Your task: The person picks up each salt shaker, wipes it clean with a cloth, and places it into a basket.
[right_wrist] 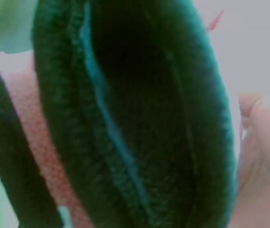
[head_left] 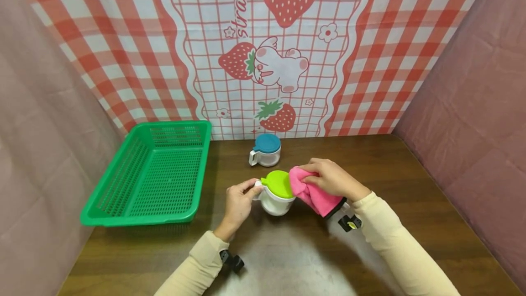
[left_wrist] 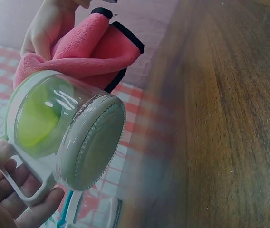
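My left hand (head_left: 238, 203) grips the white handle (left_wrist: 33, 183) of a clear seasoning jar (head_left: 276, 205) with a lime-green lid (head_left: 280, 183). In the left wrist view the jar's ribbed base (left_wrist: 97, 147) shows, held up off the table. A pink cloth (head_left: 318, 198) with dark edging is bunched in my right hand (head_left: 330, 178), pressed against the right side of the lid and rim. That cloth's dark edging (right_wrist: 135, 114) fills most of the right wrist view, so the fingers there are largely hidden.
Behind the held jar stands a similar jar (head_left: 269, 156) with a blue lid (head_left: 268, 143), its handle toward the left. A green plastic basket (head_left: 199, 186) sits on the left of the brown wooden table (head_left: 411, 223). A strawberry-print checked cloth (head_left: 361, 95) hangs at the back.
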A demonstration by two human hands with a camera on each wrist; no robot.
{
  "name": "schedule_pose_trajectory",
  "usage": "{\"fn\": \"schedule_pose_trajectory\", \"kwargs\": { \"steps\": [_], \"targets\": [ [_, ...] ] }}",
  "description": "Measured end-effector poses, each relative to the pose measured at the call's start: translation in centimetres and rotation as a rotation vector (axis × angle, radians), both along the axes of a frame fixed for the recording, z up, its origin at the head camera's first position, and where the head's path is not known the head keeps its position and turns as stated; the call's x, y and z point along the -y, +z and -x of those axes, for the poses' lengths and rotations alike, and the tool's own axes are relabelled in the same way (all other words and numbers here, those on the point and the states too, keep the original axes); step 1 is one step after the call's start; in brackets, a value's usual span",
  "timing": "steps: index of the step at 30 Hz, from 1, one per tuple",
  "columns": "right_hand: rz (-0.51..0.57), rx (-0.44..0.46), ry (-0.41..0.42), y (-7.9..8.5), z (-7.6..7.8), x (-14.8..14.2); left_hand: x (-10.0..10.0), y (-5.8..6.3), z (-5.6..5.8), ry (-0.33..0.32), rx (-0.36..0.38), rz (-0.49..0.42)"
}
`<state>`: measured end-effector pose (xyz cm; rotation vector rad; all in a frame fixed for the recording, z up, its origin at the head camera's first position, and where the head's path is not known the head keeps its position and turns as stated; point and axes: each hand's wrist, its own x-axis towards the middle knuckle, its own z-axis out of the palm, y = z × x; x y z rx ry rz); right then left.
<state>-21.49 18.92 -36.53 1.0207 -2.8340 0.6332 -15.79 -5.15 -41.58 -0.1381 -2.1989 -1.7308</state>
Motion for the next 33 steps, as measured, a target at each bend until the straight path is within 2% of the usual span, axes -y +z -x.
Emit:
{"fn": "schedule_pose_trajectory", "kwargs": {
  "steps": [2, 8, 10, 20, 26, 33],
  "targets": [
    [0.012, 0.0, -0.008, -0.1, -0.1, -0.1, 0.1, -0.3, 0.3, 0.013, 0.019, -0.017],
    [0.043, -0.024, -0.021, -0.8, -0.5, -0.5, 0.6, -2.6, 1.5, 0.058, 0.062, -0.078],
    [0.052, -0.037, -0.022, -1.0, -0.7, -0.6, 0.7, -2.9, 1.6, 0.077, 0.06, -0.09],
    [0.076, -0.06, -0.045, -0.9, -1.6, -1.1, 0.7, -3.1, 1.6, 0.132, 0.052, -0.243],
    [0.066, -0.056, -0.059, -1.1, -2.1, -1.8, 0.6, -2.7, 1.3, 0.154, 0.078, -0.255],
    [0.066, -0.095, -0.052, -0.9, -2.2, -2.1, 0.7, -2.5, 1.7, 0.177, 0.058, -0.287]
  ]
}}
